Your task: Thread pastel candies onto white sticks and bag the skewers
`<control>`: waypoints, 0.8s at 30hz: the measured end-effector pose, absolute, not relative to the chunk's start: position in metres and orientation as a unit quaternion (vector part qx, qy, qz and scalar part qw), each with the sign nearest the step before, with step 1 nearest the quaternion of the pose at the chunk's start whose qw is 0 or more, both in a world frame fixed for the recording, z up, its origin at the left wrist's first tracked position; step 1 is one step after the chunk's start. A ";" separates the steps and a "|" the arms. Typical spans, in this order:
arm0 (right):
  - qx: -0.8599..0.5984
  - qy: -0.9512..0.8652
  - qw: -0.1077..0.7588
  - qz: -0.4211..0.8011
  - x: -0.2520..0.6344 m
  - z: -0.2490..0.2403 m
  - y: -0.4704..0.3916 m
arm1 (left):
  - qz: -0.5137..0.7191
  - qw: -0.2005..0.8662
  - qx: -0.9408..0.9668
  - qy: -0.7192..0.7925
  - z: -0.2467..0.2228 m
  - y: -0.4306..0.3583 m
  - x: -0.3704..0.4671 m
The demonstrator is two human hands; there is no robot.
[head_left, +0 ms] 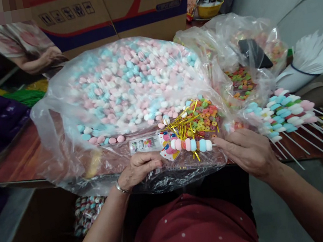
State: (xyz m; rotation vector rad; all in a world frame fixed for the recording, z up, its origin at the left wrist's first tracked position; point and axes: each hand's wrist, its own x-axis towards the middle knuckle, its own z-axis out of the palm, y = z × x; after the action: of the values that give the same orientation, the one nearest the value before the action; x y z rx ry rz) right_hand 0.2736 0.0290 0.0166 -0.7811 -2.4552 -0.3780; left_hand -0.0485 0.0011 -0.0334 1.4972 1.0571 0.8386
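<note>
A marshmallow skewer (193, 145) in pink, white and blue, with orange rings between some pieces, lies level in front of me. My right hand (249, 151) pinches the stick at its right end. At the other end, my left hand (141, 167) has thumb and fingers closed on the edge of a small printed plastic bag (167, 153). Whether the skewer's tip is inside that bag or in front of it, I cannot tell. Just behind the skewer are gold twist ties (183, 127) and a heap of colourful gummy rings (205, 115).
A large clear bag of marshmallows (136, 79) covers the table's middle. Finished skewers (290, 112) are piled at right, near a bundle of white sticks (320, 53). An open carton (34, 233) stands below left. Behind, another person's hand (53, 56) shows beside a big cardboard box (136, 9).
</note>
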 end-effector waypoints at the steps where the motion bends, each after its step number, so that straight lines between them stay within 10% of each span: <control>1: -0.286 -0.910 0.262 -0.148 0.275 0.018 0.029 | 0.347 0.541 0.626 0.441 -0.032 0.002 -0.048; 24: -0.269 -0.935 0.219 0.070 0.274 0.004 0.033 | 0.153 0.668 0.632 0.362 -0.010 0.028 -0.047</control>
State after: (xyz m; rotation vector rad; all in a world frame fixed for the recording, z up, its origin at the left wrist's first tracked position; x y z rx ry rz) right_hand 0.2743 0.0334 0.0038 -0.7454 -2.5878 0.1949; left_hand -0.0465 0.0278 -0.0104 1.4252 0.8160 0.3456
